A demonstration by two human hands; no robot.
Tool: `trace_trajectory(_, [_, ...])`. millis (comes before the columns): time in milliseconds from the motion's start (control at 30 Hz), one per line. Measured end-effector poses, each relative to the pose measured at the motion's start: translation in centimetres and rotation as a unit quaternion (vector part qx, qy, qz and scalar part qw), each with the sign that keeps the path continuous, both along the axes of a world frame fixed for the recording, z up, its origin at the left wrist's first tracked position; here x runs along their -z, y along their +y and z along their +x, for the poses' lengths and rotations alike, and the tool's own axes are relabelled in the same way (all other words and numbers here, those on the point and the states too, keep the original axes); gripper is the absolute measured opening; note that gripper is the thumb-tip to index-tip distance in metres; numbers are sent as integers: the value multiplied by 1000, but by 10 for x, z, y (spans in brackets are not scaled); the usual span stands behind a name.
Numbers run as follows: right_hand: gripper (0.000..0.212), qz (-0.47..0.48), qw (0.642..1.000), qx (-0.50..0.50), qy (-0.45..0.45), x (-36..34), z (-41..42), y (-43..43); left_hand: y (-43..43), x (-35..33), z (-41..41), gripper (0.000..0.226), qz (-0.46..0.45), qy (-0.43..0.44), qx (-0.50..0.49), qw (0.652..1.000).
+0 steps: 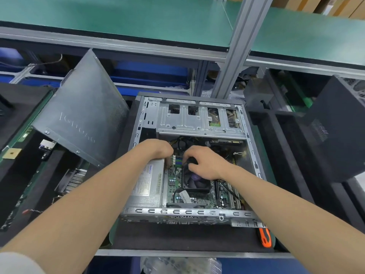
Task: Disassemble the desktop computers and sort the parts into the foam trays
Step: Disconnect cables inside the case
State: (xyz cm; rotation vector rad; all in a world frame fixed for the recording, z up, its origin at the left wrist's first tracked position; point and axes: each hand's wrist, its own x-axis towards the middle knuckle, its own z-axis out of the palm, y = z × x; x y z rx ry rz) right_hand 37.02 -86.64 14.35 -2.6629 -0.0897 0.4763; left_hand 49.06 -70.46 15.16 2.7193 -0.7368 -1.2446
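Reaching in from the near table (177,253) edge, two bare arms entered an open computer case (177,211) that lay flat. An orange-handled screwdriver (264,239) lay by its near right corner. Inside, a boxy silver power supply (148,182) with a paper label sat left of the green board (175,184), which carried a square black cooler (194,183).

The right hand (207,164) curled its fingers round a small black part (192,161), perhaps a plug, at the cooler's far edge. The left hand (160,150) bent down beside the power supply. Its fingertips were hidden, so whether it held anything could not be told.

The step looked like freeing a connector from the board, and the next move would call for a straight, steady pull.

Farther off sat a ribbed bare-metal drive cage (197,119). A grey steel side panel (83,119) leaned at left over a black foam tray (13,175) holding a finned heatsink (74,179).
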Motion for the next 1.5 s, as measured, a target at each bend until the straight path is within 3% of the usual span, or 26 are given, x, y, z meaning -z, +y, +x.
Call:
trace_trajectory(167, [19,17,999,16,-47,2,-6,-7,5,-4,-6,28,-121,-56,-19,991])
trace_trajectory(267, [19,58,989,100,-87,1,-4,-11,8,-14,-13,23,-168,-40,-10,985])
trace_trajectory(500, [31,56,984,151,-71,1,1,-10,11,-26,-20,19,-171,46,41,983])
trace_trajectory(600, [33,66,984,152,-59,0,-2,-13,11,-22,-19,10,-164,35,48,985])
trace_trajectory(800, [36,75,991,97,-48,-8,-12,-27,12,-17,-21,10,-210,-77,13,975])
trace_trajectory(900, [31,51,996,22,-77,-15,-17,-28,17,-20,-29,33,-227,-148,84,959])
trace_trajectory(967, [40,23,996,-62,-67,-20,-21,-25,20,-22,-33,35,-232,-175,154,944])
trace_trajectory(1067, [51,-22,984,-170,-51,-20,-27,-14,21,-26,-36,24,-205,-184,206,939])
trace_trajectory(1167, [52,-51,977,-197,-67,-15,-29,2,17,-27,-32,10,-185,-186,166,951])
trace_trajectory(1300, [45,-137,963,-226,-60,-2,-27,25,13,-25,-27,18,-201,-170,104,959])
trace_trajectory(1500, [23,-13,974,-217,67,-6,-14,27,16,-16,-31,20,-245,-160,70,954])
